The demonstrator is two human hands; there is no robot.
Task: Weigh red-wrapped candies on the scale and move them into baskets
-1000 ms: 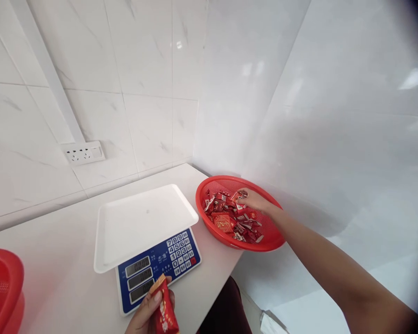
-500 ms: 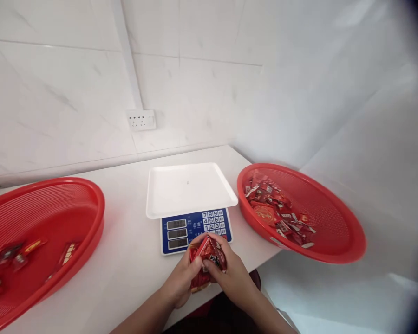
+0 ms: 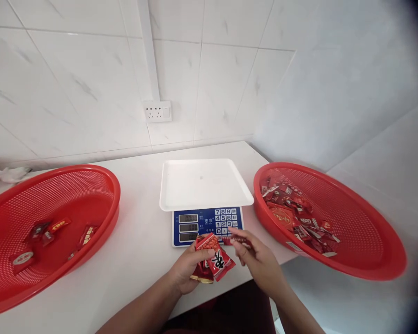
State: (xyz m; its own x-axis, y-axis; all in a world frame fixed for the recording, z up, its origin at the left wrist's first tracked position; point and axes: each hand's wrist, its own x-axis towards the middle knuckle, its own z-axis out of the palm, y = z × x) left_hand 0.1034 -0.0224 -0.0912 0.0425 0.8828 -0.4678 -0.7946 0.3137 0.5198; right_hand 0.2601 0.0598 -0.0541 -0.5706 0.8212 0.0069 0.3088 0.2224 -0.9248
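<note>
My left hand (image 3: 185,270) grips a bunch of red candy packets (image 3: 212,260) above the front table edge; the largest has a black character printed on it. My right hand (image 3: 259,266) is apart from it, with its fingertips pinching a small dark red wrapped candy (image 3: 239,240). Both hands are just in front of a digital scale with a blue keypad panel (image 3: 207,226). Its white tray (image 3: 205,184) holds nothing that I can see.
A red mesh basket (image 3: 357,232) on the right holds a heap of red wrapped candies. A second red mesh basket (image 3: 90,185) on the left holds several. A wall socket (image 3: 156,111) sits above the white table (image 3: 135,260), and crumpled white material (image 3: 10,175) lies far left.
My right hand has moved away from the left and now pinches a small candy. My view has swung left and both baskets show more fully.
</note>
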